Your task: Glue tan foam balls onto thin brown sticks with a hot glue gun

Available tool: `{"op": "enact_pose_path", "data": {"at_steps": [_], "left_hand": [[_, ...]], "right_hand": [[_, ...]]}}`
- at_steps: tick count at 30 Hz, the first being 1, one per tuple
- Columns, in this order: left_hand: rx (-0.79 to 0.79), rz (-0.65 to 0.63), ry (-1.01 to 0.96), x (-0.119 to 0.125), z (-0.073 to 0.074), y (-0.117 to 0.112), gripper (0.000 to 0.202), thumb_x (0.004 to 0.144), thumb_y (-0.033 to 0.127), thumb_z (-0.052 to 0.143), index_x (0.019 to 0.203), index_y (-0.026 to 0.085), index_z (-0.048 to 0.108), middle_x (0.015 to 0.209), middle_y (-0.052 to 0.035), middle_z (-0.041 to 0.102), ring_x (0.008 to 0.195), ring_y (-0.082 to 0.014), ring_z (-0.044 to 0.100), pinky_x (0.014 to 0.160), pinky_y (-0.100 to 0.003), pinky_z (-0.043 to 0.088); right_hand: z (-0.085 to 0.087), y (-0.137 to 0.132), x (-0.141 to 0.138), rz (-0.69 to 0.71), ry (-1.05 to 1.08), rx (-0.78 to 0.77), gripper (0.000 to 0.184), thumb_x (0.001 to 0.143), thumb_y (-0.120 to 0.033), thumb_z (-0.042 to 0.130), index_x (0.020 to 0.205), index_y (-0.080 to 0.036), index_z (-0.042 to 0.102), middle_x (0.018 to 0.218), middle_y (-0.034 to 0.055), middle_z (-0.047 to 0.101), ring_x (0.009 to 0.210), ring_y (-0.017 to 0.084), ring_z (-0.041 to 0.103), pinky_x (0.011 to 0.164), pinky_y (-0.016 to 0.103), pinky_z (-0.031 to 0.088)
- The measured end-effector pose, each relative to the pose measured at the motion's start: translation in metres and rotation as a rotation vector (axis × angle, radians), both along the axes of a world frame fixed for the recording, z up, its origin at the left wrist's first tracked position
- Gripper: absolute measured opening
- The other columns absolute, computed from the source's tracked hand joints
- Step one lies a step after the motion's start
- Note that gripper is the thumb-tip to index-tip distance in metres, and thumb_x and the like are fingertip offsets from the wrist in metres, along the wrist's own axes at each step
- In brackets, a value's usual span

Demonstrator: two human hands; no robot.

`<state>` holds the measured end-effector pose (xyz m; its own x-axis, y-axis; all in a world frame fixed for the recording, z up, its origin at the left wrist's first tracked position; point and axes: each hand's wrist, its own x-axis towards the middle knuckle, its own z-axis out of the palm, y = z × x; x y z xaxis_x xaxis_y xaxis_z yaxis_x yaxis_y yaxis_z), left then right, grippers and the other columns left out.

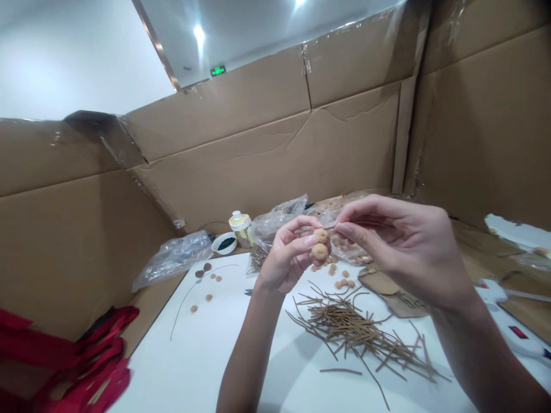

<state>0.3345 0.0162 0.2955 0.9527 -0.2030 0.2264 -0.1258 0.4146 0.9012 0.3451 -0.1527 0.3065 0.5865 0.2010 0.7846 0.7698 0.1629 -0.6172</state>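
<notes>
Two tan pitted balls (319, 250), stacked, touching, held in air above white board (267, 367). Thin brown strand (328, 226) leading off upper ball. Loose tan balls (342, 281) scattered near board's far edge. Tangled heap of thin brown strands (353, 332) lying mid-board, toward right edge, pieces splayed.

**Surface finishes.** Cardboard walls (267, 166): matt, corrugated brown paper, with glossy clear tape (306, 60) along some seams. Plastic bags (174, 259): thin, crinkled, shiny, transparent. Table (172, 373): smooth white top, faint sheen. Tan balls (319, 250): matt, finely rough. Brown strands (348, 327): thin, matt, slightly fibrous. Glue gun (512, 330): smooth white plastic. Red cloth (99, 350): soft, matt.
</notes>
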Motion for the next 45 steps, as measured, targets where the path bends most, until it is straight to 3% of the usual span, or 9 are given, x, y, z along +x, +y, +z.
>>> {"op": "enact_pose_path", "data": {"at_steps": [4, 9, 18, 25, 35, 45], "left_hand": [[0.026, 0.020, -0.016, -0.003, 0.001, 0.000, 0.029, 0.061, 0.027, 0.082, 0.082, 0.017, 0.064, 0.064, -0.0009, 0.061, 0.052, -0.0081, 0.055, 0.042, -0.015, 0.041], [0.029, -0.004, -0.059, -0.005, 0.002, -0.002, 0.022, 0.066, 0.025, 0.080, 0.081, 0.018, 0.065, 0.064, 0.0000, 0.062, 0.049, -0.0069, 0.055, 0.043, -0.015, 0.043], [0.034, 0.004, -0.078, -0.006, 0.004, -0.002, 0.020, 0.066, 0.024, 0.080, 0.081, 0.018, 0.069, 0.065, 0.0002, 0.064, 0.048, -0.0062, 0.055, 0.044, -0.015, 0.046], [0.060, 0.092, -0.090, -0.010, 0.008, -0.007, 0.022, 0.059, 0.024, 0.084, 0.076, 0.017, 0.071, 0.065, -0.0005, 0.067, 0.055, -0.0092, 0.060, 0.049, -0.017, 0.049], [0.211, 0.218, -0.285, -0.017, 0.008, -0.003, 0.012, 0.071, 0.020, 0.078, 0.082, 0.020, 0.076, 0.073, -0.0026, 0.073, 0.064, -0.0134, 0.066, 0.055, -0.021, 0.054], [0.262, 0.357, -0.345, -0.024, 0.008, -0.012, 0.010, 0.072, 0.016, 0.076, 0.081, 0.019, 0.075, 0.071, -0.0016, 0.071, 0.056, -0.0107, 0.063, 0.054, -0.021, 0.054]], "right_hand": [[-0.004, -0.006, -0.005, -0.150, -0.141, -0.135, 0.012, 0.086, -0.009, 0.059, 0.085, -0.021, 0.062, 0.081, -0.0034, 0.065, 0.076, 0.008, 0.061, 0.069, 0.019, 0.051], [-0.005, -0.007, -0.009, -0.211, -0.215, -0.212, 0.011, 0.087, -0.010, 0.057, 0.088, -0.021, 0.060, 0.083, -0.0023, 0.066, 0.075, 0.010, 0.063, 0.069, 0.023, 0.051], [-0.004, -0.003, -0.011, -0.281, -0.288, -0.233, 0.011, 0.085, -0.008, 0.058, 0.086, -0.019, 0.058, 0.079, -0.0027, 0.066, 0.070, 0.008, 0.064, 0.066, 0.019, 0.051], [-0.003, -0.003, -0.018, -0.420, -0.364, -0.273, 0.011, 0.086, -0.008, 0.056, 0.085, -0.019, 0.059, 0.076, 0.0002, 0.068, 0.063, 0.012, 0.065, 0.056, 0.026, 0.048], [-0.001, -0.004, -0.016, -0.368, -0.371, -0.258, 0.009, 0.087, -0.011, 0.059, 0.085, -0.020, 0.060, 0.073, -0.0020, 0.069, 0.057, 0.009, 0.062, 0.055, 0.022, 0.048], [-0.003, -0.001, -0.016, -0.403, -0.423, -0.275, 0.012, 0.088, -0.006, 0.055, 0.086, -0.017, 0.059, 0.074, 0.0003, 0.067, 0.062, 0.009, 0.062, 0.060, 0.021, 0.048]]}}
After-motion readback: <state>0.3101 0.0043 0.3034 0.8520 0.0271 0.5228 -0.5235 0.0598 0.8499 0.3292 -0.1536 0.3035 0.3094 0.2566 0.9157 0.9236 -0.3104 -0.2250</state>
